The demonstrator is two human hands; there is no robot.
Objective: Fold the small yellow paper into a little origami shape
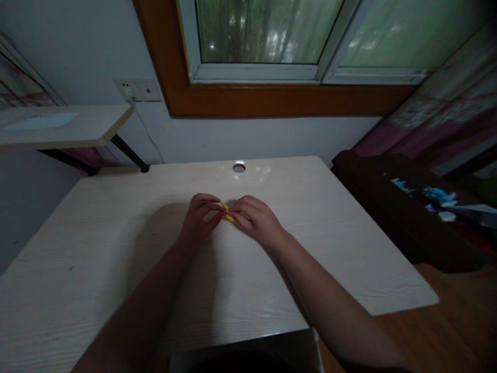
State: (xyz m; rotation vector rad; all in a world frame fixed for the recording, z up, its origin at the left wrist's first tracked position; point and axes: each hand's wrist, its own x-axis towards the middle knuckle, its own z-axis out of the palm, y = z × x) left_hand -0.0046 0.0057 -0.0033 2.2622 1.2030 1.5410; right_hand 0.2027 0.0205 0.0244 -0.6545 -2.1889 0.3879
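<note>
1. Yellow strip, small and narrow, is sitting between my two hands above the middle of the pale desk, slanting from far left to near right; I am not managing to tell whether it is touching the desktop.
2. With my left hand I am pinching it, thumb and fingertips closing on it from the left, the fingers bending.
3. With my right hand I am pinching it from the other side, the fingertips of both hands meeting around its middle and partly hiding it.
4. Both my forearms are reaching in from the near side, and a soft shadow is falling on the desktop to the left.
5. Beyond my hands, a round hole is showing near the desk's far edge; a raised shelf is standing at the far left, and a window is facing me.
</note>
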